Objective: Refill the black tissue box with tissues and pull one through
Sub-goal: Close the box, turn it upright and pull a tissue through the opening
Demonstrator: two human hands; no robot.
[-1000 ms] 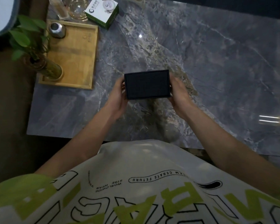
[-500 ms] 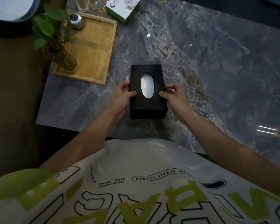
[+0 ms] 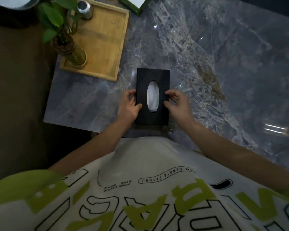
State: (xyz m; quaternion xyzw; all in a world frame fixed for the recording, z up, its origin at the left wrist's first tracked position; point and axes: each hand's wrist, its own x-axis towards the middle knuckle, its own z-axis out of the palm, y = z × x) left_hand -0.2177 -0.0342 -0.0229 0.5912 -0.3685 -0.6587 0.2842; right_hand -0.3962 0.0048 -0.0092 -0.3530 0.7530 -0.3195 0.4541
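Two lines of legible print on the white and lime shirt (image 3: 140, 157) at the bottom of the frame, both upside down to the camera: "WORLDWIDE STRE WEAR" and, inside an outlined capsule, "M CERATE FETURU". Also a faint stamped mark on the wooden tray (image 3: 105, 40) at upper left, too small to read. No legible print on the green-edged carton (image 3: 132, 6), cut off by the top edge.

At frame centre, lying flat on the grey marble table (image 3: 223, 64): black tissue box (image 3: 153, 75), oval opening up, white tissue (image 3: 153, 95) lying below the rim. Gripped along its left side by the left hand (image 3: 129, 105), thumb on the top face beside the opening. Pinched at its right edge by the right hand (image 3: 178, 102) between thumb and fingertips, somewhat blurred.

Against a second ago: no longer lifted with a plain face to the camera, now turned opening-up and set lengthwise. Half a second ago already in this pose, hands at the same sides, carton then wholly in view.
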